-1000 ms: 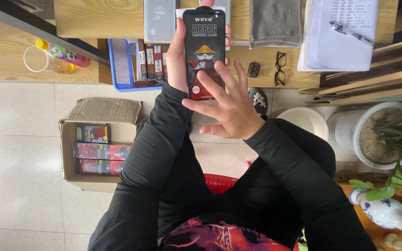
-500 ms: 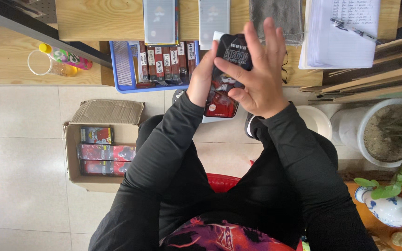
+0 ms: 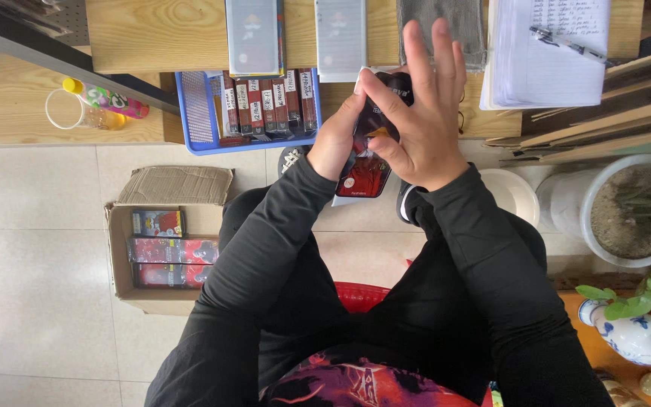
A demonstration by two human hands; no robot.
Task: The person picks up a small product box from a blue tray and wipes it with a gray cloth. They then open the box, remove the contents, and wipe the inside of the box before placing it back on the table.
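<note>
My left hand [image 3: 335, 143] holds a flat black and red packet [image 3: 367, 162] upright in front of me, gripping its left edge. My right hand [image 3: 421, 113] lies over the front of the same packet, fingers spread and pointing up, and covers most of its upper half. Both hands are above the near edge of a low wooden table [image 3: 152, 30]. A blue basket [image 3: 197, 113] with several dark red boxes standing in a row sits on the table just left of my hands.
Two grey flat packs [image 3: 254, 34] lie on the table beyond the basket. A notebook with a pen [image 3: 548, 53] lies at the right. An open cardboard box [image 3: 126, 256] with several packets stands on the tiled floor at left. A white plant pot [image 3: 604, 203] stands at right.
The packet has come down and to the right, closer to the table. My right hand has moved from below the packet's front up over its top half.
</note>
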